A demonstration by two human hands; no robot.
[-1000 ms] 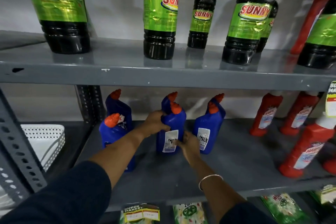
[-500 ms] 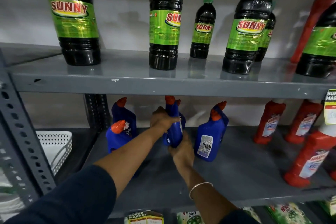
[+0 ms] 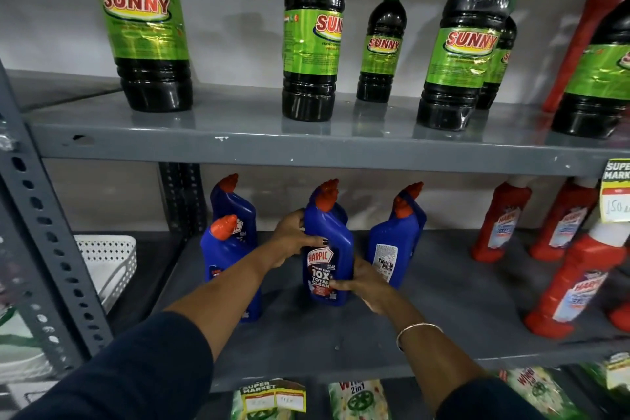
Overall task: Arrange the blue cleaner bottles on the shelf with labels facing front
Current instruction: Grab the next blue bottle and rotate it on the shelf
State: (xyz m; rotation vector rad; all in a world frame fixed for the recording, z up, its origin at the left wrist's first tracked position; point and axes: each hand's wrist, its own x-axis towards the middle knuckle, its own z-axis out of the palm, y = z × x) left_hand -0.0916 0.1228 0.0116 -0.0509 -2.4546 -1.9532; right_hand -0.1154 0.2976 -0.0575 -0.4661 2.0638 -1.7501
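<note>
Several blue cleaner bottles with orange caps stand on the grey middle shelf. The middle bottle shows its Harpic front label toward me. My left hand grips its upper left side and my right hand holds its lower right side. Another blue bottle stands hidden behind it. To the right, a blue bottle shows its white back label, with one more behind it. At the left stand two blue bottles, a near one and a far one.
Red Harpic bottles stand at the right of the same shelf. Dark Sunny bottles line the upper shelf. A white perforated basket sits at the left beyond the upright post. Green packets lie on the shelf below.
The middle blue bottle has been turned between my hands: its white back label faced me, then its side, and now the front Harpic label faces me. The view has tilted up slightly.
</note>
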